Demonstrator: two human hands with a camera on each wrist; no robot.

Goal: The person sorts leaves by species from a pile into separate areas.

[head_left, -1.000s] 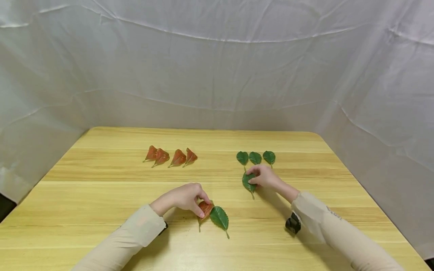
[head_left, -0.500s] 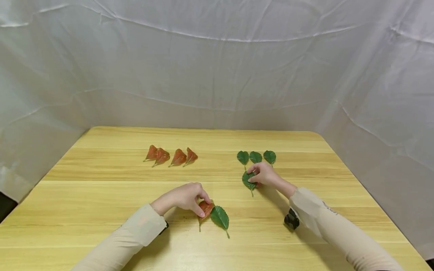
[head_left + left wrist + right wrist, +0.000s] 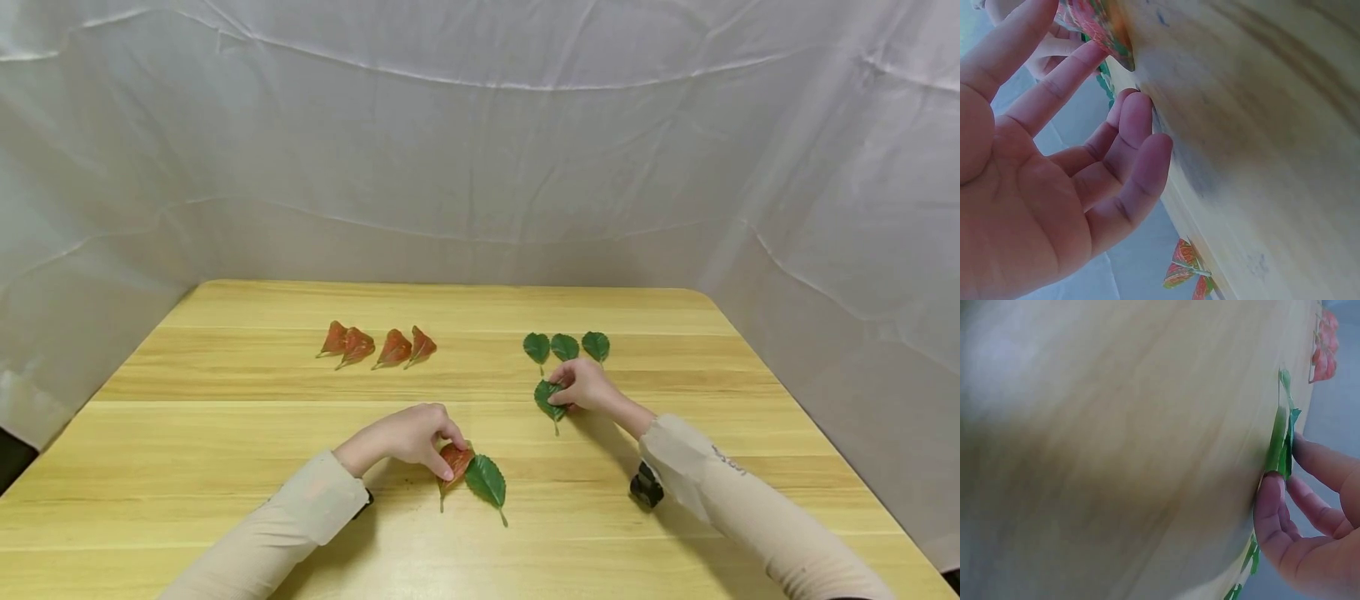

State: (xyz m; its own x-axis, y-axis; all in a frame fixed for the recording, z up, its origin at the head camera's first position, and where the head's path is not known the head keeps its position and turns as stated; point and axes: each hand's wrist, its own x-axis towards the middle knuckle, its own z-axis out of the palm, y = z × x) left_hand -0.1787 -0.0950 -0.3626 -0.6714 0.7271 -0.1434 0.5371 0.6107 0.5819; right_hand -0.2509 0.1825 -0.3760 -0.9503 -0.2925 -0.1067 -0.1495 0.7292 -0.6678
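Near the front middle of the table, my left hand [image 3: 405, 437] pinches a red leaf [image 3: 456, 460] across its width between thumb and index finger. The left wrist view shows that leaf's red edge [image 3: 1100, 28] at the fingertips, with the other fingers loosely bent. Just right of it lies a green leaf [image 3: 486, 481] with a toothed edge, untouched by either hand. Farther back, my right hand [image 3: 588, 387] pinches another green leaf [image 3: 547, 400], its stem pointing toward me. In the right wrist view this green leaf [image 3: 1277, 444] stays low over the wood.
Several red leaves [image 3: 358, 346] lie in a row at the back left of the wooden table [image 3: 225, 467]. Behind my right hand is a row of 3 green leaves [image 3: 536, 347]. Pale cloth [image 3: 480, 167] hangs around the back and sides.
My right hand and its green leaf have shifted very slightly away from me. The left hand and its red leaf keep their place.
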